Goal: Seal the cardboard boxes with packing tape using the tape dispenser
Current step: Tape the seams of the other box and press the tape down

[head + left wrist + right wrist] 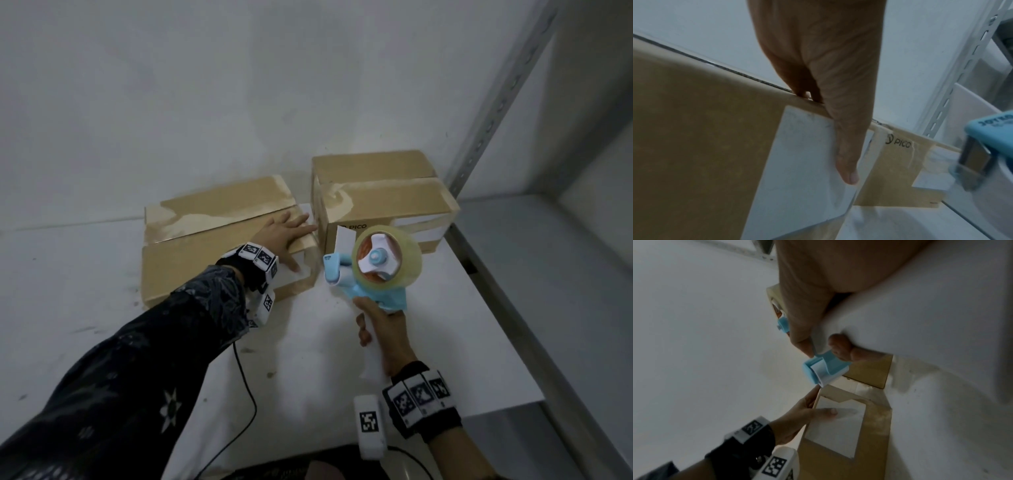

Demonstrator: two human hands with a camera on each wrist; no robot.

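Two brown cardboard boxes stand against the wall on a white table (342,363). My left hand (284,236) presses the right end of the left box (205,246), fingers flat on top. In the left wrist view its thumb (849,162) lies down the box's near side over a white label (803,162). My right hand (380,329) grips the white handle of the blue tape dispenser (373,274), held in the air in front of the right box (383,202). A clear tape roll (407,257) sits on the dispenser. Glossy tape shows on both box tops.
A perforated metal shelf upright (507,85) rises just right of the right box. The table's right edge (496,308) drops off beside it. A black cable (246,394) trails across the near table. The wall is close behind the boxes.
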